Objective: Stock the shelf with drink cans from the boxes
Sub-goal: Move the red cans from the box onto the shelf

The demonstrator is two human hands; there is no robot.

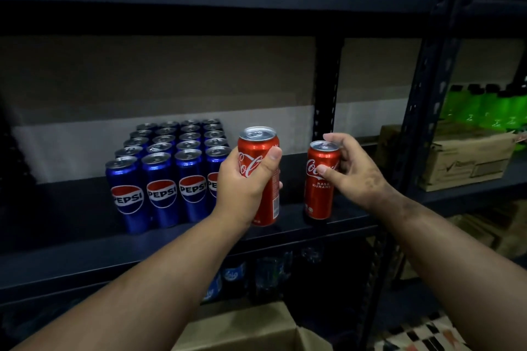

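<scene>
Cola cans upright, one per hand.

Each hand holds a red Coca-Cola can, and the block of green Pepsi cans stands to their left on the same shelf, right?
Not quite. The head view shows the Pepsi cans are blue, not green. The rest holds: left hand and right hand each hold a red Coca-Cola can, same shelf.

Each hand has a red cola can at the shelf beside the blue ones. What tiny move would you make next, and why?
Probably lower the left hand so its red can stands beside the blue cans. That can looks raised off the shelf, while the right hand's can seems already standing.
</scene>
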